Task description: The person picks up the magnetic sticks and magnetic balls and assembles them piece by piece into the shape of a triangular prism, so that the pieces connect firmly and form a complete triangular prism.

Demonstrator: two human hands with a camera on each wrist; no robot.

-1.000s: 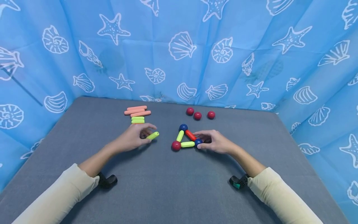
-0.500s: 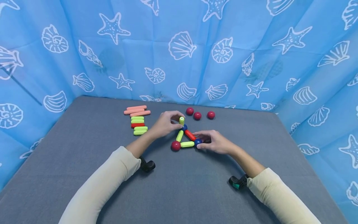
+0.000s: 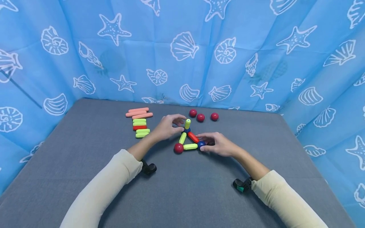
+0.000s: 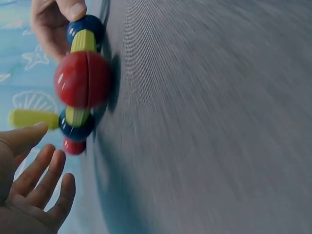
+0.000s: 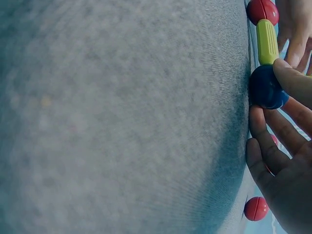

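A triangle of magnetic sticks and balls lies on the grey table: a red ball (image 3: pixel 178 148) in front, a far blue ball (image 3: pixel 186 130), a right blue ball (image 3: pixel 201 144), two yellow-green sticks (image 3: pixel 190 146) and a red stick (image 3: pixel 193 137). One more yellow-green stick (image 3: pixel 187 123) stands upright on the far blue ball. Close beside it is my left hand (image 3: pixel 166 127), fingers spread and apart from the stick in the left wrist view. My right hand (image 3: pixel 218 144) holds the right blue ball between thumb and fingers.
Three loose red balls (image 3: pixel 201 117) lie behind the triangle. To the left are several yellow-green sticks (image 3: pixel 142 131), a red stick (image 3: pixel 139 128) and salmon sticks (image 3: pixel 138 113). A blue patterned curtain (image 3: pixel 182 63) hangs along the table's far edge.
My left hand has carried a yellow-green stick rightward to the far blue ball, set it upright there and let it go. My right hand has stayed on its blue ball.
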